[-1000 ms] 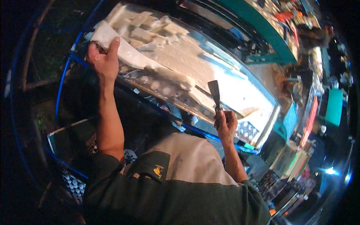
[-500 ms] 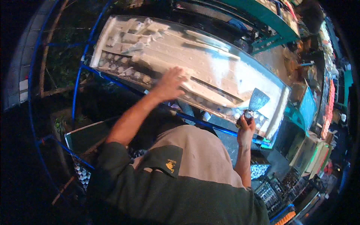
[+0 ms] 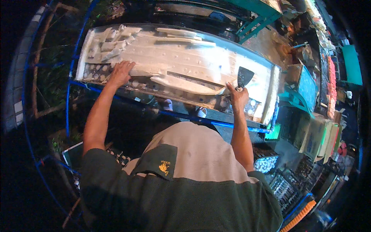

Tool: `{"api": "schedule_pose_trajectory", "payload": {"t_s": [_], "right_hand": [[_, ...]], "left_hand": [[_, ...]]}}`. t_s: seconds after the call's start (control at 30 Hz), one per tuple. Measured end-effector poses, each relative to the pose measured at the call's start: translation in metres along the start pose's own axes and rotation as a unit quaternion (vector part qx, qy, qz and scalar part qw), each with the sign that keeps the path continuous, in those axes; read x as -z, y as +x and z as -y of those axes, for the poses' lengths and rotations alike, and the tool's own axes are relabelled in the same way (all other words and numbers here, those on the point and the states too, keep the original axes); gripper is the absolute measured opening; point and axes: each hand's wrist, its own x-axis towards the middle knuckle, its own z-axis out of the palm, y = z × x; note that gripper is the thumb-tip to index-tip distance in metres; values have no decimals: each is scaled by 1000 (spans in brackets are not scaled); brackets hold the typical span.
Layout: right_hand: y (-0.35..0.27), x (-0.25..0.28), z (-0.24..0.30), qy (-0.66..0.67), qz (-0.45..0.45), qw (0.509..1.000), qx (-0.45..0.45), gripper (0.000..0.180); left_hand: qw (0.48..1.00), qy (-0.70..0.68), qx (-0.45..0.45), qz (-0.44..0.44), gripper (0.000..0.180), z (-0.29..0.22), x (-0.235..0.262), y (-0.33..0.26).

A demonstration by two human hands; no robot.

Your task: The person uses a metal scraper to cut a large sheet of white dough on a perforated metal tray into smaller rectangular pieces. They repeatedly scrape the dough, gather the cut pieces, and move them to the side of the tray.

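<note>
So there's this long bench (image 3: 270, 96) running across the upper middle of the frame, shallow like a tray, covered in a pale, chalky white sheet (image 3: 181, 62) with rows of little dimples in it. Broken rectangular chunks (image 3: 108, 38) of the same stuff are heaped at the upper left end, and a long curled strip (image 3: 181, 84) is peeling up along the near edge, smooth and kind of leaf-shaped. The right hand (image 3: 237, 96), right of centre, is wrapped tight around the handle of a scraper (image 3: 244, 76) with a flat, dark, trapezoid blade, and the blade tip sits right at the end of that curled strip. The left hand (image 3: 121, 72) is spread flat with fingers wide, pressing down on the white sheet near the chunks, holding nothing. A blue metal frame (image 3: 185, 115) runs under the bench edge, and the person's own chest in a tan and dark green shirt (image 3: 185, 181) fills the lower middle, blocking whatever's below the bench. Stacked crates (image 3: 317, 135) and a teal stand (image 3: 255, 19) crowd the right side. Compared to half a second ago, the left hand has slid over to the left along the bench, and the scraper now sits lower against the strip instead of lifted up.
</note>
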Motion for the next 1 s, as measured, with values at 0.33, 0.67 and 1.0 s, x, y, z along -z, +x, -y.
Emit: {"api": "schedule_pose_trajectory", "payload": {"t_s": [0.33, 0.67, 1.0], "right_hand": [[-31, 6, 66, 362, 131, 921, -62, 27], [-81, -53, 190, -28, 397, 832, 387, 21], [-76, -79, 186, 24, 469, 827, 309, 41]], "left_hand": [[994, -47, -38, -86, 64, -13, 0, -15], [984, -121, -111, -62, 74, 6, -16, -31], [954, -228, -138, -139, 73, -17, 4, -19]]}}
